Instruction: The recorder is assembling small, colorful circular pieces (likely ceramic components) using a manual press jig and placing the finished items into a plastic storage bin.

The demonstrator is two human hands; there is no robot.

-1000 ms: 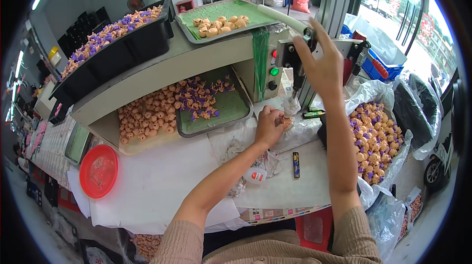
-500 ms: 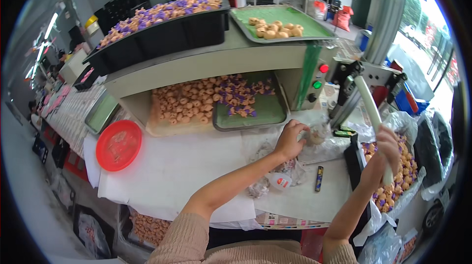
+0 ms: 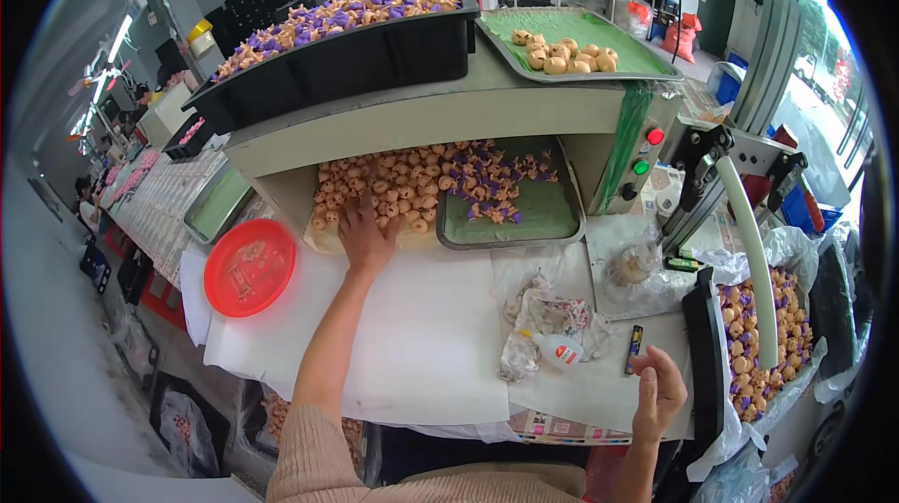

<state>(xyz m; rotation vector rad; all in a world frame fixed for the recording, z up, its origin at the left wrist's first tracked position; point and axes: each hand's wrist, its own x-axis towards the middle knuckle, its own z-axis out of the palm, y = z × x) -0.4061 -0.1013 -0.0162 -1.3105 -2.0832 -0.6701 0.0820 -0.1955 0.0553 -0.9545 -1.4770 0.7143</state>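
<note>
My left hand [image 3: 366,233] reaches under the shelf with its fingers spread over a pile of small round beige head-shaped pieces [image 3: 398,186]. No piece shows lifted in it. Right of the pile, a green-lined tray [image 3: 478,231] carries small purple and beige figures [image 3: 482,180]. My right hand [image 3: 660,391] hovers over the front right of the table, loosely curled, with thumb and fingers apart and nothing visible in it. Near its fingertips lies a dark blue cylinder [image 3: 635,349]. The hand press's pale lever [image 3: 749,250] stands free, its clear-wrapped round mould [image 3: 634,262] to its left.
A red plastic bowl [image 3: 250,268] sits at the left. A small white bottle [image 3: 558,350] lies on a crumpled rag [image 3: 524,316]. At the right stands a black bin [image 3: 709,362] of finished-looking figures. A black crate [image 3: 328,81] and a tray of round pieces [image 3: 637,63] top the shelf.
My left hand has gone from beside the mould leftward into the pile of beige pieces. My right hand has let go of the lever and come down toward me. The view has shifted slightly.
</note>
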